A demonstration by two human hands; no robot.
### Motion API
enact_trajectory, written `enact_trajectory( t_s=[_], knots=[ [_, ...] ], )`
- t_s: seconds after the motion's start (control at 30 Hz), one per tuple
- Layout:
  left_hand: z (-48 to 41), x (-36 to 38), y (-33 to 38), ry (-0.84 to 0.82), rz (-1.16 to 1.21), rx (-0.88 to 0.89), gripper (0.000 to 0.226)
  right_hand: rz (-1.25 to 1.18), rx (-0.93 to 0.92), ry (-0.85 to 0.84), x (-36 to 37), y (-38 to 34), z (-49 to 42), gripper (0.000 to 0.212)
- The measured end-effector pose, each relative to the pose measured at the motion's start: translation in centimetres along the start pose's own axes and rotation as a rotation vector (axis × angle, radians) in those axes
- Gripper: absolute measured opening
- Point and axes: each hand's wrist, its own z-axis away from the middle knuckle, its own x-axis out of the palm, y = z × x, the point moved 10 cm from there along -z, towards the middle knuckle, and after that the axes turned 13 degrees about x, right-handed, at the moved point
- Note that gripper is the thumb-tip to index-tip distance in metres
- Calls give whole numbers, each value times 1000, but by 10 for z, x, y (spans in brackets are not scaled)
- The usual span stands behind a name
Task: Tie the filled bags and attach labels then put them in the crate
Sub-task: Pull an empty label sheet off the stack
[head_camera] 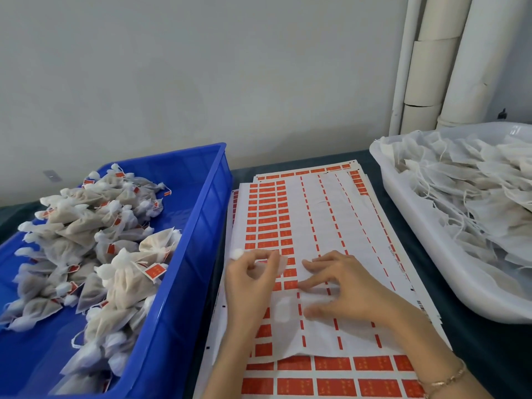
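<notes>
Blue crate (pixel 201 226), one, far left: dozens of tied, labelled bags (pixel 100 226), too many to count. Middle: stacked label sheets (pixel 316 214). Left grip (pixel 250 280) pinches one bag (pixel 236 252) over them; right grip (pixel 342 286) lies spread flat on the top sheet. One white tray (pixel 403 203), right, heaped with untied bags (pixel 475 197).

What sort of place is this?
Probably a small hand-packing workshop: a blue crate heaped with tied, labelled bags, sheets of orange labels, and a white tub of untied bags.

a thin gold bracelet (pixel 443 380) circles the wrist of the right hand (pixel 344 287).
</notes>
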Motion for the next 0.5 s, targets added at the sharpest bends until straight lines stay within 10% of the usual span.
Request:
enact_trajectory(
  t_s=[0.5],
  knots=[
    [24, 38, 13, -223, 273, 79, 21, -601, -39, 16, -26, -8, 3, 23]
  ],
)
